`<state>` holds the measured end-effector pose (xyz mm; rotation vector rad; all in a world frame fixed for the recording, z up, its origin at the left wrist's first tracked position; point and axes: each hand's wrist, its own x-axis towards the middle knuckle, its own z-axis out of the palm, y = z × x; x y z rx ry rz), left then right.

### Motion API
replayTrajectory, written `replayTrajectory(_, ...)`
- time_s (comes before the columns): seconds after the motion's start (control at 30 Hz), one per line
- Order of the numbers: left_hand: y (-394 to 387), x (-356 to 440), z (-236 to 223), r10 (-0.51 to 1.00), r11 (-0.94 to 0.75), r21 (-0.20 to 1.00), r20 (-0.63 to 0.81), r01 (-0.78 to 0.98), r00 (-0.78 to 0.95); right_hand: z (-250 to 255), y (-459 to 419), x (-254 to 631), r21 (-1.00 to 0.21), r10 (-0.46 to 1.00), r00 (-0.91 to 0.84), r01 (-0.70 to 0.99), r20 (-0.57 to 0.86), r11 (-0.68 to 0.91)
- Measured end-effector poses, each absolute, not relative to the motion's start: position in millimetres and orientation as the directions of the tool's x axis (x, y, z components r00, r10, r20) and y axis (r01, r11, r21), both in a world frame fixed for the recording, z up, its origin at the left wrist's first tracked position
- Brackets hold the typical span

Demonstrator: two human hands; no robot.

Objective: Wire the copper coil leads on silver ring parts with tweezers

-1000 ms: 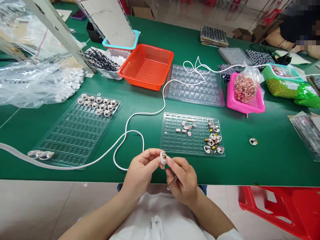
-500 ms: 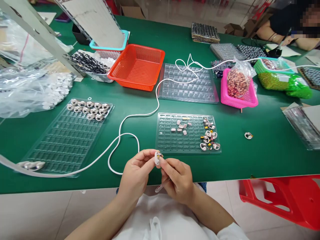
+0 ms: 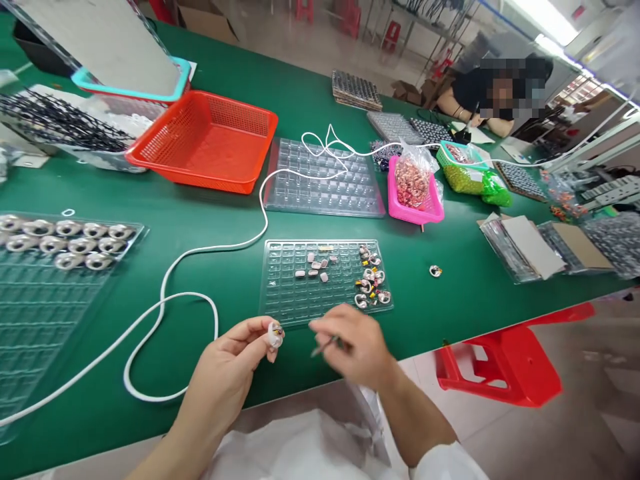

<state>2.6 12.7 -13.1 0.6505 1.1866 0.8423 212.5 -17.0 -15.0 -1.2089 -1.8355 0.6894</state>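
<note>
Between its thumb and fingers, my left hand (image 3: pixel 225 365) pinches a small white shell part (image 3: pixel 275 335) with yellow and dark bits inside, above the table's near edge. My right hand (image 3: pixel 359 348) is apart from it, a little to the right, fingers curled round a thin pointed tool (image 3: pixel 323 347); motion blur hides its exact kind. Just beyond both hands lies a clear compartment tray (image 3: pixel 285 300). Several small pale pads (image 3: pixel 315 265) sit at its middle, and several wired shell parts (image 3: pixel 369 285) fill its right side.
At left, another clear tray (image 3: pixel 30 327) bears silvery shells (image 3: pixel 83 245). A white cable (image 3: pixel 200 251) winds across the green table. Behind stand a red basket (image 3: pixel 220 170), an empty-celled tray (image 3: pixel 325 193) and a pink basket (image 3: pixel 416 212). One loose shell part (image 3: pixel 435 271) lies right. A person (image 3: pixel 463 93) sits beyond.
My right hand has drawn away from the shell part to the right, with the thin tool. My left hand keeps the part. The whole view has swung rightward.
</note>
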Motion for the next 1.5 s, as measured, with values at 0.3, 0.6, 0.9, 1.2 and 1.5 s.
replayTrajectory(0.3, 16.8, 12.6, -18.8, 0.864, 0.483, 0.86, -0.438, -0.165, 0.249, 14.1, 80.3, 249.7, -0.207, 0.99, -0.096, 0.976, -0.105, 0.073)
replayTrajectory(0.6, 16.7, -2.3, -16.3, 0.864, 0.497, 0.841, -0.457, -0.215, 0.211, 6.6, 95.9, 238.7, -0.213, 0.991, -0.112, 0.973, -0.077, 0.094)
replayTrajectory(0.9, 11.6, -4.8, -14.1, 0.867, 0.494, 0.787, -0.413, -0.37, 0.28, 13.7, 2.8, 196.4, -0.873, 0.966, -0.258, 0.473, -0.012, 0.116)
replayTrajectory(1.2, 3.7, -7.1, -8.1, 0.828, 0.561, 0.66, -0.439, -0.5, 0.35, -18.1, -20.9, 163.4, -0.989, 0.984, 0.096, -0.007, -0.15, -0.15)
replayTrajectory(1.5, 8.1, -6.6, -3.5, 0.771, 0.632, 0.518, -0.492, -0.576, 0.404, -18.4, -22.5, 163.1, -0.985, 1.0, 0.006, -0.169, -0.021, -0.02)
